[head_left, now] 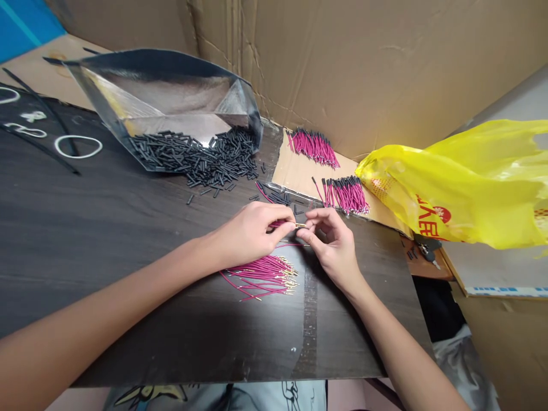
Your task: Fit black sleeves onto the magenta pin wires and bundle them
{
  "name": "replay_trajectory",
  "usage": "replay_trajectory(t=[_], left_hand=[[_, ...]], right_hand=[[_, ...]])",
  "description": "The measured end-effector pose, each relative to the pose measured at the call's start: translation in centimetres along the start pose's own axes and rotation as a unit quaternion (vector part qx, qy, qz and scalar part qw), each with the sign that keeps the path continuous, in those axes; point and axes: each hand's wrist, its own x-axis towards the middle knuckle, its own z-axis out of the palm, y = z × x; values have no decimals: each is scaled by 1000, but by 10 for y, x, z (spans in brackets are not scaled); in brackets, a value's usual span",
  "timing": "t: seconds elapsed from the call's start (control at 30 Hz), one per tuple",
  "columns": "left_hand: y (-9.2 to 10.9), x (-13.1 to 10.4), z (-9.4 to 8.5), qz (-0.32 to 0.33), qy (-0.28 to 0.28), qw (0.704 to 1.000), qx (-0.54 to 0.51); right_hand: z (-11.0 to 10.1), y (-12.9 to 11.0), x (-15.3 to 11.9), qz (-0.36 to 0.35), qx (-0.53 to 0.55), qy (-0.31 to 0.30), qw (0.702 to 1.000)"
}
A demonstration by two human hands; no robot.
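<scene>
My left hand is closed on pink wires, whose gold-coloured tips stick out to the right from between thumb and forefinger. Facing it, my right hand pinches at those tips; a small dark piece seems to be between its thumb and finger, too small to make out. Below my left hand a pile of pink wires with gold ends lies on the dark table. Short black tubes and a pink wire are scattered just beyond my hands.
An open silvery bag spills black tubes at the back left. Two bundles of pink wires lie on cardboard. A yellow plastic bag is at the right, keys below it. White bands lie far left.
</scene>
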Motion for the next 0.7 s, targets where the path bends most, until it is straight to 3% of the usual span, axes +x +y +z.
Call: replay_trajectory(t=[0.17, 0.37, 0.7], left_hand=[[2, 0, 2, -1, 0, 1000, -18], [1, 1, 0, -25, 17, 999, -30], [1, 1, -5, -50, -14, 997, -57]], right_hand=[[2, -4, -3, 1, -31, 3, 1000], [0, -10, -4, 29, 18, -19, 999], [-1, -7, -3, 4, -9, 10, 1000]])
